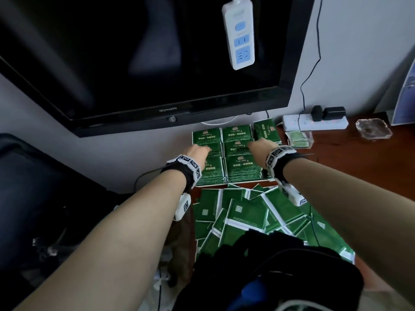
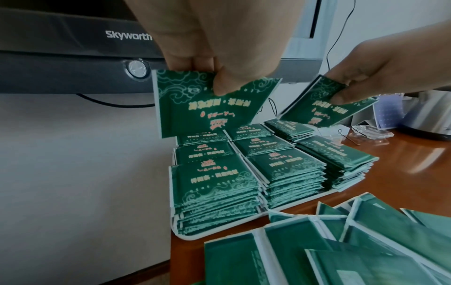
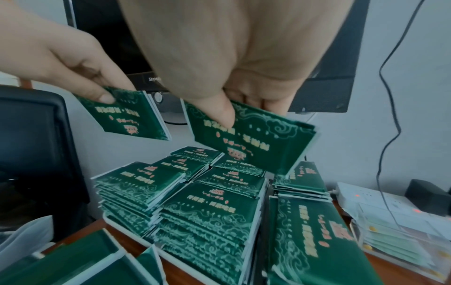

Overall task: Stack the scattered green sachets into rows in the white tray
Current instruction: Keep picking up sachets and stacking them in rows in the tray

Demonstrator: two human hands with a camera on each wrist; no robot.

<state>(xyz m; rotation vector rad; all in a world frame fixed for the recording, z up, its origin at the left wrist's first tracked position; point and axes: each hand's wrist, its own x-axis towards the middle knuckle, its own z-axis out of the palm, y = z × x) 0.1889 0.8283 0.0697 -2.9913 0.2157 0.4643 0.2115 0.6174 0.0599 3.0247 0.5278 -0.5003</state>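
Note:
Tall stacks of green sachets [image 1: 243, 163] fill the white tray [image 2: 224, 228] in rows under the TV. A loose heap of green sachets [image 1: 247, 215] lies on the desk in front of it. My left hand [image 1: 198, 151] pinches one green sachet [image 2: 207, 102] between thumb and fingers above the left stacks. My right hand [image 1: 260, 143] pinches another green sachet [image 3: 249, 135] the same way above the middle stacks. Both held sachets hang in the air, clear of the piles.
A black TV [image 1: 143, 52] hangs low just behind the tray. A white power strip [image 1: 314, 123] with black plugs, a clear box [image 1: 299, 139] and a glass ashtray [image 1: 374, 129] sit at the right on the brown desk. A black chair [image 1: 33, 187] stands left.

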